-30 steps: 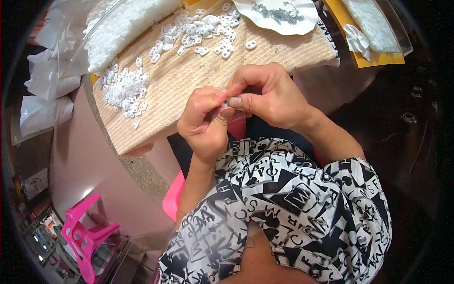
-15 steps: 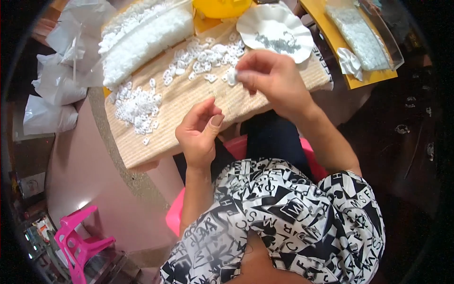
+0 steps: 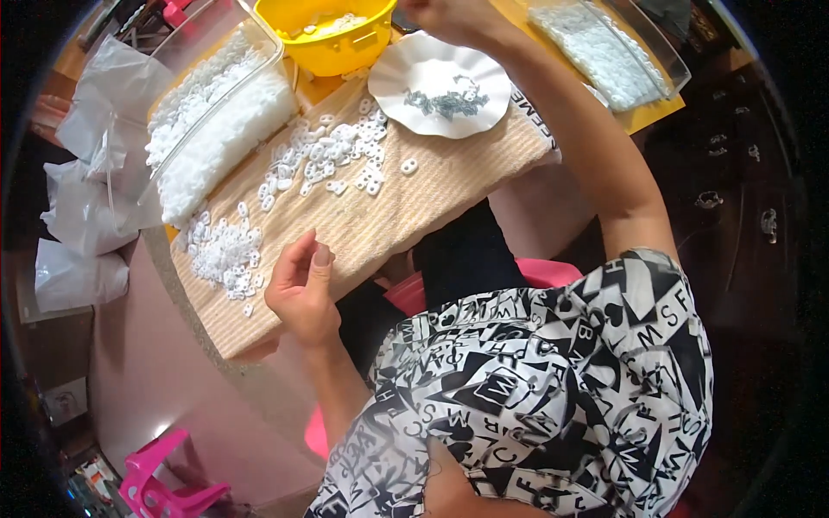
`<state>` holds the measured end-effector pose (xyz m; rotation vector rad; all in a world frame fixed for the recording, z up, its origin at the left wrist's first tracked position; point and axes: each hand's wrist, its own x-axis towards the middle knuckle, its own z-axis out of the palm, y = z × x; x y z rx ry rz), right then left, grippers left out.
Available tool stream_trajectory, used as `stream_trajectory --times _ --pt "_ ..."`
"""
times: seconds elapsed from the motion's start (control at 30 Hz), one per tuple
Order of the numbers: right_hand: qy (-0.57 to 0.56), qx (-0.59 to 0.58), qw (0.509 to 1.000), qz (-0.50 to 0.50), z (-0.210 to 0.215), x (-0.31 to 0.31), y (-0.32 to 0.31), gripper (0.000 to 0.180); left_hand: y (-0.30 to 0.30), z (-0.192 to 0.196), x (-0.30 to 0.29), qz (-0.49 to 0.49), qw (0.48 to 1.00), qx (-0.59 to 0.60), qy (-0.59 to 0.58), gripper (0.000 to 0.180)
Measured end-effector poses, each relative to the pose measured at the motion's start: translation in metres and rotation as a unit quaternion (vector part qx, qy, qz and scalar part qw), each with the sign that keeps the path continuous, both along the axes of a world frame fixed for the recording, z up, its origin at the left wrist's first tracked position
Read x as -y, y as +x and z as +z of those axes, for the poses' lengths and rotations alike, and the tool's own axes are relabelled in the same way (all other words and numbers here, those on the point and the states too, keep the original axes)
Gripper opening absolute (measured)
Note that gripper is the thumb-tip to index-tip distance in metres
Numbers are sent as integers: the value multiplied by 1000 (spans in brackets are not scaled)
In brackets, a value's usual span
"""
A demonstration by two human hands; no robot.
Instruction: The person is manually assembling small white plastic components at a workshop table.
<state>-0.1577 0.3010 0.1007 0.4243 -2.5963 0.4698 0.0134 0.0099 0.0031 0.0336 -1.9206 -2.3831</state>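
My left hand [image 3: 302,293] is over the near edge of a board covered with beige ribbed cloth [image 3: 363,229]. Its fingers are curled and the thumb presses near the index finger; anything between them is hidden. My right hand [image 3: 453,19] reaches to the top edge of the view, just right of a yellow plastic basket [image 3: 337,53] with white pieces inside; its fingertips are partly cut off. Small white two-holed plastic pieces [image 3: 332,151] lie spread across the cloth. Smaller white pieces [image 3: 223,255] form a heap at its left. A white wavy-rimmed plate [image 3: 393,104] holds small grey metal parts [image 3: 449,102].
A clear bin of white pieces [image 3: 224,129] stands at the back left, another clear bin [image 3: 604,60] at the back right. White plastic bags [image 3: 82,276] stand at the far left. A pink stool [image 3: 160,479] is at lower left, dark drawers [image 3: 734,198] on the right.
My right hand has moved from above the cloth up and away, beside the yellow basket. The view has shifted. A single white piece now lies apart, below the plate. My left hand stays curled.
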Motion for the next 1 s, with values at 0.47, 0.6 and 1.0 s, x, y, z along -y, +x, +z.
stream_trajectory --times 0.47,0.6,1.0 --pt "181 145 969 79 -75 -55 33 6 -30 -1 35 129 947 -61 -288 16" --pt "217 68 967 113 -84 -47 30 5 -48 3 49 161 887 -118 -417 16" --pt "287 24 955 69 -87 -39 31 11 -93 -15 33 94 797 -145 -578 9"
